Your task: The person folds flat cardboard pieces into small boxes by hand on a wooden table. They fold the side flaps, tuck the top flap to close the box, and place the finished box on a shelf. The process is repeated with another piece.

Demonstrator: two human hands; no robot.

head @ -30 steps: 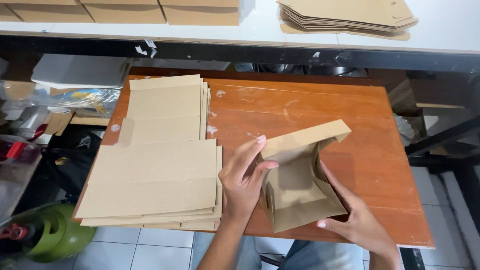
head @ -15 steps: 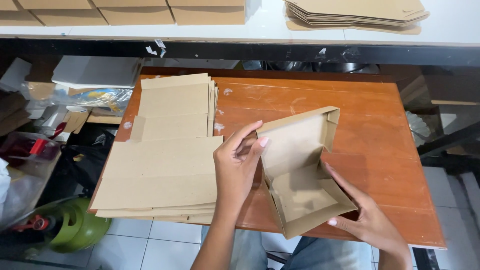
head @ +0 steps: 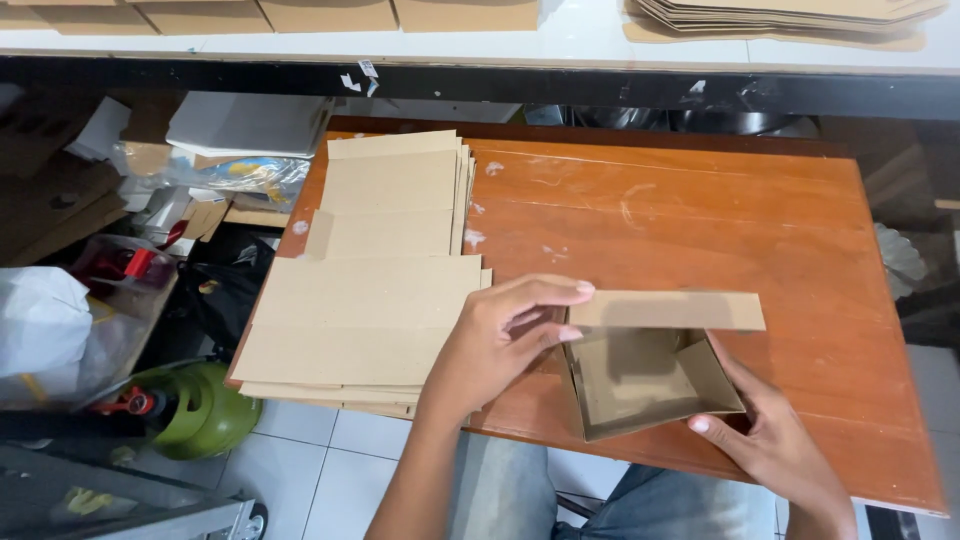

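We see a half-folded brown cardboard box (head: 650,385) resting on the orange-brown wooden surface (head: 700,220), close to its near edge and somewhat right of the middle. The box stands open toward us, with its side walls raised and a long flat flap (head: 668,311) lying level across its far side. The left hand (head: 500,345) grips the box at its left wall: the thumb and forefinger reach to the left end of the flap, the fingers curled and closed on the cardboard. The right hand (head: 775,445) supports the box from the near right corner, its fingers bent against the right wall and the lower edge, so that both hands hold the same box. Just left of the box, touching the left hand's wrist area, lies a stack of flat unfolded brown cardboard blanks (head: 375,270), which covers the left part of the surface from the far edge to the near left corner and overhangs the near edge slightly. Beyond the surface, a white counter (head: 590,40) carries a row of further brown boxes (head: 330,14) and, at its right end, a fanned pile of flat cardboard sheets (head: 790,18). On the tiled floor by the near left corner stands a green gas cylinder (head: 200,410); beside it, a white plastic bag (head: 45,330).
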